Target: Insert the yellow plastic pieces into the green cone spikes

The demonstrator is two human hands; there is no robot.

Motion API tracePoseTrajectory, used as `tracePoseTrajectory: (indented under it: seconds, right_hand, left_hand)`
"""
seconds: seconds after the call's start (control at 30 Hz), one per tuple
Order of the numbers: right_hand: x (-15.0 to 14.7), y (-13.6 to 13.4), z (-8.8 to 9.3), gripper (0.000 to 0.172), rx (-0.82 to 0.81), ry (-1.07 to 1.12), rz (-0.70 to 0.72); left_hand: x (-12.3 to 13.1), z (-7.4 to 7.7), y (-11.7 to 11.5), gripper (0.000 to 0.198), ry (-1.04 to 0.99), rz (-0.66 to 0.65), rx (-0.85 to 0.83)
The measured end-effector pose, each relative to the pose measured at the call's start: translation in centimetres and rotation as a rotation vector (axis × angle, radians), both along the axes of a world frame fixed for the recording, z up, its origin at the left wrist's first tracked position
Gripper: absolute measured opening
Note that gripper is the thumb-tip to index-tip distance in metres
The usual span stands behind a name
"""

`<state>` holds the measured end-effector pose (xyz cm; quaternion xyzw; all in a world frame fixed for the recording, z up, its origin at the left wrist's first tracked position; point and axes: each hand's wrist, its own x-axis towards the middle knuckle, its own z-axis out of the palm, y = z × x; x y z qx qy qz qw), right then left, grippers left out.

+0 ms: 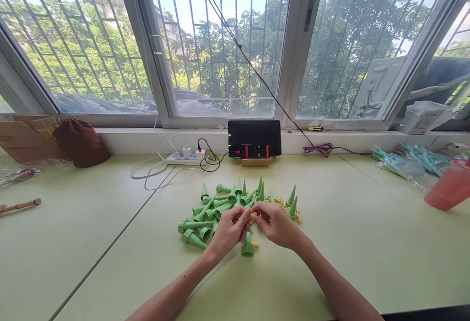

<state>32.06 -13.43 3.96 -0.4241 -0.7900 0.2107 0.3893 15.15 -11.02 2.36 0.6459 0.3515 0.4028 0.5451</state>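
My left hand [231, 227] is closed, its thumb and fingers pinched together above the green plastic pieces. My right hand [274, 222] meets it fingertip to fingertip, pinching a small yellow plastic piece [254, 214]. Whatever the left fingers grip is hidden. Just below the left fingers is a green cone-shaped spike [247, 246], its wide ribbed end toward me; I cannot tell if the hand touches it. More green spikes [198, 224] lie heaped to the left and behind the hands. A few stand point up, such as one green spike [293, 208] at the right.
Small yellow pieces [282, 203] lie scattered behind my right hand. Farther back are a phone [255, 151] before a black tablet [253, 130], and a power strip [183, 158] with cables. A red container [446, 189] and bagged items [411, 162] stand right; a brown pouch [81, 142] sits left.
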Motion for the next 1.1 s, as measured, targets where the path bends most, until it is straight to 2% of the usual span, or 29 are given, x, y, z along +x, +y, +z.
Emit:
tracePoseTrajectory:
  seconds: [0.13,0.27,0.53,0.63,1.1]
  right_hand:
    - [0.1,0.3,-0.1,0.012,0.053,-0.007,-0.047]
    - [0.2,0.4,-0.1,0.014,0.077,-0.001,-0.094]
    - [0.2,0.4,-0.4,0.019,0.104,0.005,-0.124]
    - [0.1,0.5,-0.4,0.018,0.107,-0.008,-0.134]
    - [0.2,0.6,-0.4,0.019,0.117,-0.003,-0.124]
  left_hand:
    - [0.0,-0.2,-0.2,0.044,0.085,0.05,0.091]
    - [-0.1,-0.2,-0.4,0.042,0.238,0.091,0.283]
    - [-0.2,0.0,-1.2,0.021,0.592,-0.069,0.478]
    - [-0.2,-0.1,-1.5,0.018,0.68,-0.09,0.521]
    - [-0.3,-0.1,-1.4,0.021,0.766,-0.139,0.587]
